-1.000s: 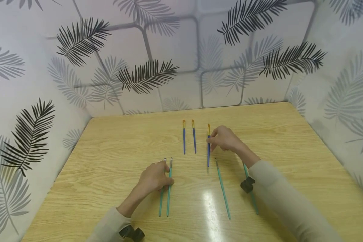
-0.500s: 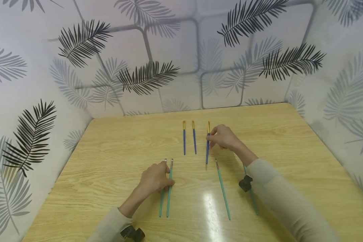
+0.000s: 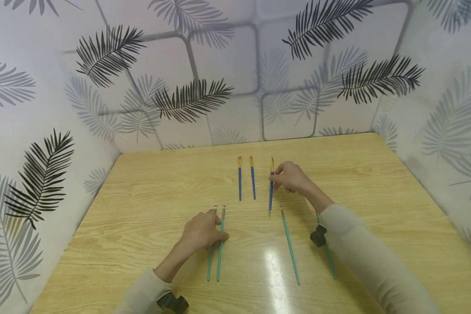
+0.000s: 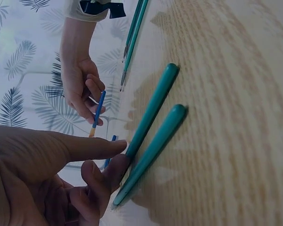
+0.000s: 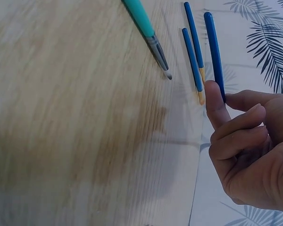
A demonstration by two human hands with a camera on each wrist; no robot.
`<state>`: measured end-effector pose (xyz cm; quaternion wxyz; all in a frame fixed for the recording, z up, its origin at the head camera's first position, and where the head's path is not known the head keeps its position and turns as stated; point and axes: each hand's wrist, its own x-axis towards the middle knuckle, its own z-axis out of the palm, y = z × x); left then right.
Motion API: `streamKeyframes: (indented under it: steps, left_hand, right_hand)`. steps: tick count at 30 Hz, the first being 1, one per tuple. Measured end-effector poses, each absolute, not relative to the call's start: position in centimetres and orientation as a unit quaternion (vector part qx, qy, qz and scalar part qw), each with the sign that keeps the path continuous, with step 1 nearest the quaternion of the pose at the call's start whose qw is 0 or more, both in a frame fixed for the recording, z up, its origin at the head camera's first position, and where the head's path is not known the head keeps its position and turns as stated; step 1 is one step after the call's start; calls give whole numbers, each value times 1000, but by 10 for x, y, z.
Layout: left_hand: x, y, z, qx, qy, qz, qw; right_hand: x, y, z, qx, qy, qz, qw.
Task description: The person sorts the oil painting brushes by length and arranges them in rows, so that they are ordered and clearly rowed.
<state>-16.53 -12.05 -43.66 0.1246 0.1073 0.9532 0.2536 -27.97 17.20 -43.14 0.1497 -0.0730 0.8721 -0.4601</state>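
Observation:
My right hand (image 3: 292, 178) pinches a blue-handled paintbrush (image 3: 271, 198) between thumb and forefinger, its golden bristle end toward the back wall. In the right wrist view this blue handle (image 5: 214, 52) sticks up past the fingertips. Left of it lie two more blue paintbrushes (image 3: 240, 185), side by side, bristles toward the wall. My left hand (image 3: 200, 230) is low over two parallel green paintbrushes; thumb and forefinger pinch the right-hand green paintbrush (image 3: 219, 261). The other green paintbrush (image 3: 209, 266) passes partly hidden under the hand. In the left wrist view both green handles (image 4: 155, 101) run out from the fingers.
A green paintbrush (image 3: 290, 248) lies slanted at centre right. Another green paintbrush (image 3: 330, 264) is partly covered by the right sleeve and wrist camera. The wood-grain table (image 3: 149, 187) meets a leaf-patterned wall covering (image 3: 227, 117) at the back and sides.
My right hand has moved the blue paintbrush slightly toward the back wall, its handle end shifting most. My left hand stays in place over the green paintbrushes.

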Motion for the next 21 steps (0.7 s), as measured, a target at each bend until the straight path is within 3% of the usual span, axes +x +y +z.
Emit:
streamKeyframes:
  steps: [12, 21]
  left_hand:
    - [-166, -113, -426, 130, 949, 266, 110]
    - [-162, -96, -416, 111, 938, 295, 145]
  right_hand:
    - [-288, 174, -435, -71, 877, -452, 144]
    - [-297, 171, -440, -59, 879, -454, 134]
